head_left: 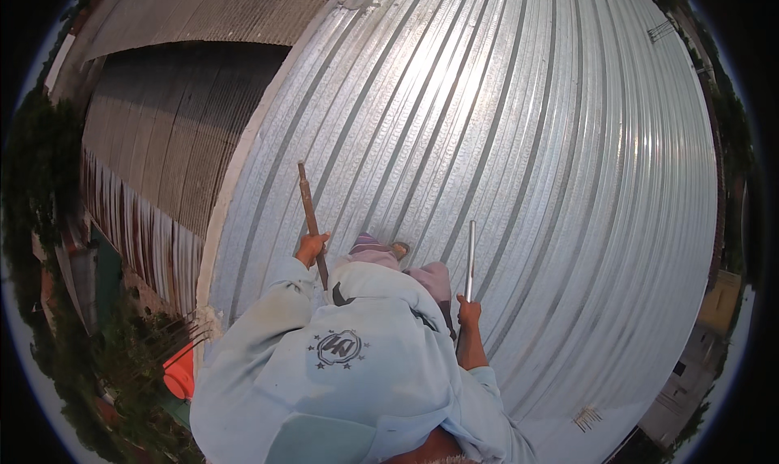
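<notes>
My left hand point(312, 247) clamps a rusty rod point(309, 212), my right hand point(468, 311) a shiny pipe point(471, 257), both poised above the corrugated roof point(527, 180); nothing fastened yet.

The site was an outdoor rooftop. A bright corrugated metal roof point(503, 139) filled most of the view, sunlight glaring off its ribs. To the far left an older, darker corrugated roof point(162, 131) adjoined it. Trees point(36, 164) stood beyond the left edge, and low buildings point(698, 358) lay below at near right.
</notes>
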Tool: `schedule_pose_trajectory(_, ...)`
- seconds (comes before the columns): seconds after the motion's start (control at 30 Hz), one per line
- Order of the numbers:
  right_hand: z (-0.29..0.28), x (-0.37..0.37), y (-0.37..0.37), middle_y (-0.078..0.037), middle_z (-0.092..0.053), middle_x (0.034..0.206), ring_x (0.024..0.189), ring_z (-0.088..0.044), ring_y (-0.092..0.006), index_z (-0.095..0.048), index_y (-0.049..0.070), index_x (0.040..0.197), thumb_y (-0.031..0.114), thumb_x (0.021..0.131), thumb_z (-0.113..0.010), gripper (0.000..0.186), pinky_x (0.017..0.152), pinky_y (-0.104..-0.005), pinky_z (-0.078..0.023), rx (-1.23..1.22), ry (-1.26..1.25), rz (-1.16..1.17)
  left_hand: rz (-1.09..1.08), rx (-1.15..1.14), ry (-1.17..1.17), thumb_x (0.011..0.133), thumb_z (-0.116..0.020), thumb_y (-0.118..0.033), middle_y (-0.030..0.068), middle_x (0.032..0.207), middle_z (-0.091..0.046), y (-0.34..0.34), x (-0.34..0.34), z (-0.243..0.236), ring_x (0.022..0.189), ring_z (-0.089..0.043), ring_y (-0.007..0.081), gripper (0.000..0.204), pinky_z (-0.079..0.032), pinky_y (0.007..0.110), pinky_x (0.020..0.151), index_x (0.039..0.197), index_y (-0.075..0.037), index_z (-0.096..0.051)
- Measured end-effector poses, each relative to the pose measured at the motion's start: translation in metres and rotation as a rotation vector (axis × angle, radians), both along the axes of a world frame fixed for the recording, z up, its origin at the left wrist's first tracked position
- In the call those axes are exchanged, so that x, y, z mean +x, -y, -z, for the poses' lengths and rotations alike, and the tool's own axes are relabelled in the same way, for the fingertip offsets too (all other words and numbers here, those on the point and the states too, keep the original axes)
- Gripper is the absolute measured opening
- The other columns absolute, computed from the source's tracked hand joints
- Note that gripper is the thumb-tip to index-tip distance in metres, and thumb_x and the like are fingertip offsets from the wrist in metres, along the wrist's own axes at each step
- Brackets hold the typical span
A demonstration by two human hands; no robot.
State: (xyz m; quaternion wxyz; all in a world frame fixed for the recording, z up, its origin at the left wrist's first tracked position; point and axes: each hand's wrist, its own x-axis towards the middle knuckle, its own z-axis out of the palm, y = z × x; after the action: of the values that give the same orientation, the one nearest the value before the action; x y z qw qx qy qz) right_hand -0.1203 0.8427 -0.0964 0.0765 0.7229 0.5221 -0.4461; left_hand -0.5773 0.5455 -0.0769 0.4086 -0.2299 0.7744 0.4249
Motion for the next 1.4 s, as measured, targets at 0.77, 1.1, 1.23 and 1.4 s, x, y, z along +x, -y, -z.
schedule_pose_trajectory(0.77,-0.088,-0.555,-0.497,-0.001,-0.048,0.06,0.058,-0.041,-0.0142,-0.054,0.002,0.061,0.024,0.087,-0.076,0.04,0.056,-0.0375,-0.037,0.454,-0.369,-0.067,0.164,-0.082,-0.239,0.084,-0.076,-0.036,0.0201,0.075,-0.07,-0.266,-0.289,0.032,0.072,-0.069,0.0326,0.044,-0.049,0.046,0.064,0.084,0.007,-0.069)
schedule_pose_trajectory(1.1,-0.135,-0.8,-0.643,0.004,-0.041,0.052,0.044,-0.036,-0.0079,-0.042,0.014,0.059,0.025,0.09,-0.077,0.048,0.042,-0.0291,-0.029,0.509,-0.598,-0.073,0.259,-0.273,-0.252,0.082,-0.077,-0.037,0.0199,0.068,-0.067,-0.391,-0.515,0.017,0.062,-0.065,0.0322,0.048,-0.05,0.047,0.059,0.084,0.011,-0.067)
schedule_pose_trajectory(1.23,-0.163,-0.91,-0.707,0.005,-0.039,0.052,0.045,-0.035,-0.0059,-0.039,0.015,0.058,0.021,0.091,-0.076,0.049,0.042,-0.0287,-0.027,0.508,-0.683,-0.242,0.025,-0.198,-0.203,0.082,-0.076,-0.038,0.0222,0.072,-0.069,-0.449,-0.603,0.005,0.071,-0.069,0.0367,0.048,-0.05,0.047,0.064,0.089,0.01,-0.069)
schedule_pose_trajectory(1.4,-0.15,-1.038,-0.796,0.005,-0.039,0.052,0.046,-0.034,-0.0056,-0.039,0.016,0.059,0.02,0.091,-0.076,0.049,0.043,-0.0276,-0.027,0.479,-0.721,-0.351,0.009,-0.213,-0.282,0.081,-0.077,-0.038,0.0227,0.075,-0.07,-0.534,-0.681,0.001,0.071,-0.07,0.034,0.049,-0.05,0.046,0.063,0.09,0.01,-0.069)
